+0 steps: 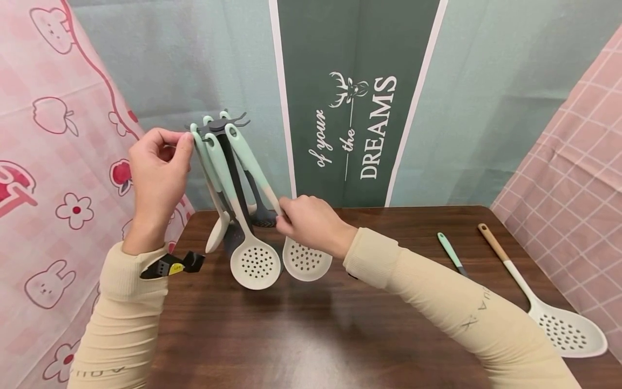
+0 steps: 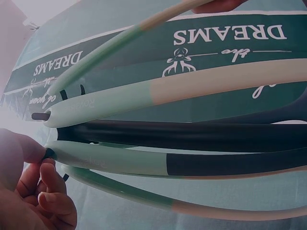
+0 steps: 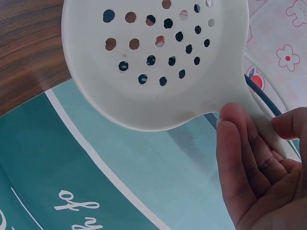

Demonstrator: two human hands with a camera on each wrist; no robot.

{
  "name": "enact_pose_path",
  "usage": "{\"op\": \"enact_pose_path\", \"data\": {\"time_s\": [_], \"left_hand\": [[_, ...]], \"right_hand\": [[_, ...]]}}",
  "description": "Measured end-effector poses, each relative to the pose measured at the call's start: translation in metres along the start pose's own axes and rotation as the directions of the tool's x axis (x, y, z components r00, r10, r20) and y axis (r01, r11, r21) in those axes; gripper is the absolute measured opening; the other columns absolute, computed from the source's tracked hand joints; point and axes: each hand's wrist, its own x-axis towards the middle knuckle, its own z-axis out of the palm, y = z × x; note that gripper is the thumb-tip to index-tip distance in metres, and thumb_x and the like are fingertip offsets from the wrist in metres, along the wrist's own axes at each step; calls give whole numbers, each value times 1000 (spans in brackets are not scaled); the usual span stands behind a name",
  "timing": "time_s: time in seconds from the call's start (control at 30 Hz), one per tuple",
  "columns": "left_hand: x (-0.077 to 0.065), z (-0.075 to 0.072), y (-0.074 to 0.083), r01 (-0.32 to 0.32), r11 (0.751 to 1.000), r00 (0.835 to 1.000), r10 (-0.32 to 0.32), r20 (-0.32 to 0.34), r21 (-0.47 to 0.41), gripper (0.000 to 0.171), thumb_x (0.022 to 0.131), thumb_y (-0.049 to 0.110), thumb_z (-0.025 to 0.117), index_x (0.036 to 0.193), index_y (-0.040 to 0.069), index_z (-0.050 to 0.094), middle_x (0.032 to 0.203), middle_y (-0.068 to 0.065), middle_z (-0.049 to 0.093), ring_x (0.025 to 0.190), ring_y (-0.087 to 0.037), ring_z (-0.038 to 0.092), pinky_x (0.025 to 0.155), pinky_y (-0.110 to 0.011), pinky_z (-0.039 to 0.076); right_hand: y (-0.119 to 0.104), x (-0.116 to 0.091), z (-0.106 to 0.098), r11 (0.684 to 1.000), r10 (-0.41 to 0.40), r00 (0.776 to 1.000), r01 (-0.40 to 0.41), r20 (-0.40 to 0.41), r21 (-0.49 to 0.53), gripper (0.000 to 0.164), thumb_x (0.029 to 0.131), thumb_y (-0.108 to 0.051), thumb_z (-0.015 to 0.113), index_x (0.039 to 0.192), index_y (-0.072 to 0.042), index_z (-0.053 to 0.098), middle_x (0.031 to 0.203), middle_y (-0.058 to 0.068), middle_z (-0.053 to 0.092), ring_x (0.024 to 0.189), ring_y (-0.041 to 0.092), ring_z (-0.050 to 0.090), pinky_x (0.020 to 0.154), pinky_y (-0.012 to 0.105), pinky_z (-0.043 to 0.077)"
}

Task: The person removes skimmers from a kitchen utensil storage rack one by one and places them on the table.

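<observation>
Reading the head view as a clock, a blue-green cloth is hanging behind everything at 12, its dark panel carrying the word "DREAMS". A pink cloth with rabbits is closing the side at 9, a pink checked cloth near 3. Below, the brown table is spreading towards 6 and catching glare.

At 10 a dark rack is carrying several mint-handled utensils; its foot is hidden, and a sideways pull on that crowded load could end up tipping it. A slotted turner is lying at 4, well apart.

At 6 a pale skimmer is slanting out from the rack; a second skimmer is hanging just beside it at 7, so a careless swing could be knocking the two together. A small mint handle is lying between 3 and 4, partly covered by a sleeve.

At the centre the right hand is gripping the first skimmer's neck. At 9 the left hand is pinching a hook tip between thumb and finger. Whether the gripped skimmer's loop is sitting on its hook is unclear; if not, a loosened grip could be dropping it.
</observation>
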Motion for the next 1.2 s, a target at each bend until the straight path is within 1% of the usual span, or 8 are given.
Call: {"op": "enact_pose_path", "data": {"time_s": [0.37,0.63,0.83,1.0,1.13,1.2], "left_hand": [[1,0,0,6,1000,1000,-6,-3,-7,10,97,16,68,87,17,69,70,7,58,55,-7,52,58,-21,44],[0,0,1,3,1000,1000,-3,0,-3,10,97,16,68,87,18,69,70,8,58,55,-7,52,57,-21,44],[0,0,1,4,1000,1000,-4,5,21,8,98,18,67,92,13,71,74,7,58,58,-7,52,59,-20,45],[-1,0,2,11,999,1000,-12,18,36,13,99,19,66,97,7,72,79,8,59,60,-8,52,62,-20,47],[-1,0,2,15,999,1000,-15,19,38,14,99,19,65,98,7,72,79,8,59,61,-8,52,63,-20,47],[-2,-1,2,17,999,1000,-18,19,40,13,99,18,65,98,7,72,78,8,59,61,-8,52,63,-20,47]], "right_hand": [[3,-3,-14,999,30,1000,-30,9,24,21,92,-13,57,72,-15,49,59,-6,45,52,12,46,47,27,36],[9,-9,-28,995,67,998,-67,0,68,19,92,-13,57,74,-15,52,58,-5,45,52,10,45,48,27,36],[17,-15,-39,992,98,995,-98,-1,83,21,94,-14,56,74,-14,52,58,-5,48,52,10,45,50,27,37],[24,-20,-47,987,129,992,-129,9,100,22,96,-15,57,75,-13,53,58,-4,49,51,10,46,50,28,38],[29,-24,-52,980,155,988,-156,14,120,19,96,-16,58,77,-12,57,58,-3,50,51,11,47,50,29,39],[31,-26,-54,976,174,984,-176,28,130,17,97,-16,58,80,-11,59,59,-2,53,52,12,49,51,29,41]]}}
